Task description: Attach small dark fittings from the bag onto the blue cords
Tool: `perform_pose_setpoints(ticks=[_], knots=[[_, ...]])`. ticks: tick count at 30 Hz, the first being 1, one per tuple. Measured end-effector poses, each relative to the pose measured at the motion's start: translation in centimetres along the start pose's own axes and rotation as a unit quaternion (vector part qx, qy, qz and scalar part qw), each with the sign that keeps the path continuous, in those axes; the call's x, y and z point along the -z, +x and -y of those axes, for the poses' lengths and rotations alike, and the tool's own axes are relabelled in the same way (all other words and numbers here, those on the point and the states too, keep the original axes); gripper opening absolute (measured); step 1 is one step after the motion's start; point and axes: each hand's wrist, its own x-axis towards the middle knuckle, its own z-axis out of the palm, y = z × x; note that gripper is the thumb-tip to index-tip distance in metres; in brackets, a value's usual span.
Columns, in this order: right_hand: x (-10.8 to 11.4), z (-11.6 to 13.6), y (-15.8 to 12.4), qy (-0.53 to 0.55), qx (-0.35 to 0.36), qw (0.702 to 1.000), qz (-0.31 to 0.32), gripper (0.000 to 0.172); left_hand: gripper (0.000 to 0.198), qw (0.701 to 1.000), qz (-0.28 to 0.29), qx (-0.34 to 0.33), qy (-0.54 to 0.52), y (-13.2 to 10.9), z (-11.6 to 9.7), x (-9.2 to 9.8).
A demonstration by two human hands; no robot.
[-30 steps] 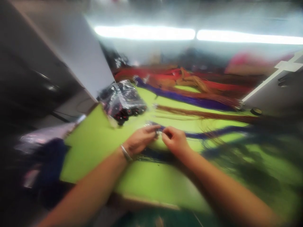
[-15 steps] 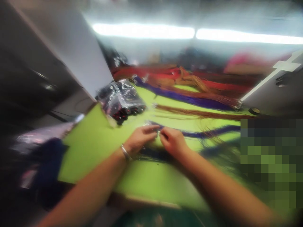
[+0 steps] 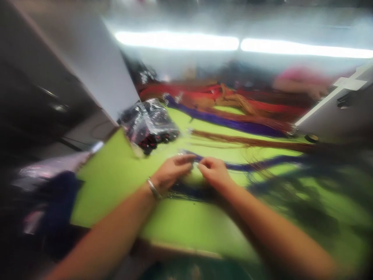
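Observation:
My left hand (image 3: 174, 170) is closed in a pinch above the green tabletop, a silver bracelet (image 3: 153, 188) on its wrist. Close beside it, the thumb and fingers of my right hand (image 3: 213, 171) are pinched together. A small whitish piece (image 3: 196, 165) shows between the two sets of fingertips, too blurred to name. Blue wires (image 3: 241, 166) run behind my hands and off to the right. Another dark blue wire bundle (image 3: 189, 190) lies under and in front of them, partly hidden by my right hand.
A clear plastic bag (image 3: 153, 116) with black and red parts sits left of the wires. Beyond are brown wires (image 3: 250, 140), a purple bundle (image 3: 230, 123) and red wires (image 3: 204, 90). A roll of tape (image 3: 311, 138) lies right. White panels (image 3: 113, 66) flank the table (image 3: 116, 186); a person's pink-clad arm (image 3: 300, 79) is across.
My right hand has shifted very slightly right, opening a little more space between the fingertips. My left hand stays nearly still. Across the table, the other person's forearm and hand now show.

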Motion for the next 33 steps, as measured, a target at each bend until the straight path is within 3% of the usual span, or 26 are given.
perform_pose_setpoints(ticks=[8,13,16,19,22,25,29,33], knots=[[-0.3,-0.6,-0.5,-0.084,0.102,0.991,0.008,0.013,0.048,0.997,0.005,-0.022,0.073,0.1,0.6,0.0],[-0.4,-0.3,-0.6,-0.054,0.094,0.994,0.028,0.016,0.051,0.995,0.019,-0.007,0.101,0.1,0.2,0.6],[0.2,0.6,-0.8,0.006,0.054,0.992,0.111,0.016,0.047,0.985,0.084,0.004,0.152,-0.7,-1.4,1.7],[1.0,1.3,-0.6,-0.012,0.025,0.979,0.200,0.013,0.038,0.952,0.183,0.015,0.246,-2.0,-3.3,2.9],[1.3,1.5,0.6,-0.140,0.036,0.975,0.167,0.012,0.032,0.909,0.268,0.012,0.320,-3.2,-4.3,3.2],[0.4,1.2,2.1,-0.281,0.069,0.949,0.125,0.012,0.032,0.885,0.315,-0.006,0.343,-3.7,-4.3,2.5],[-1.4,0.7,3.4,-0.374,0.072,0.919,0.105,0.013,0.032,0.877,0.330,-0.032,0.347,-3.5,-3.7,1.5],[-1.8,0.3,4.1,-0.342,0.071,0.930,0.109,0.015,0.032,0.879,0.311,-0.045,0.358,-3.1,-3.6,1.2]])
